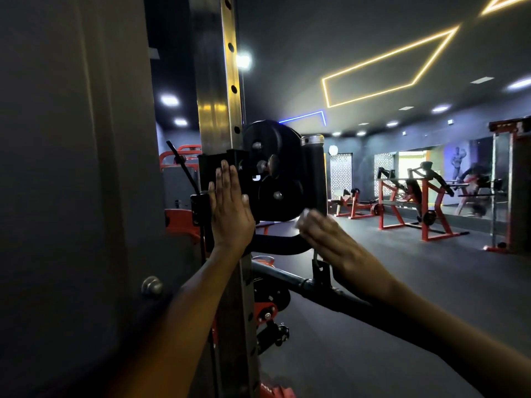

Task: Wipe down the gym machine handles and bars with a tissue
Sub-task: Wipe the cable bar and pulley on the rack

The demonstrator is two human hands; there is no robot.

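Note:
A steel upright (218, 110) with a row of holes stands close in front of me. A black pulley carriage (273, 170) with round wheels is mounted on it. My left hand (230, 208) lies flat with straight fingers against the carriage's black bracket. My right hand (330, 239) is blurred and holds a white tissue (303, 218) against the curved black handle bar (275, 244) just below the pulley. A black padded grip (314, 179) with a chrome cap stands upright behind the pulley. A second black bar (304, 285) runs under my right wrist.
A dark grey panel (74, 182) with a bolt fills the left side. Red and black gym machines (416, 202) stand across the dark rubber floor (402, 282) at the right, before a mirror wall. Red machine parts (267, 311) sit low beside the upright.

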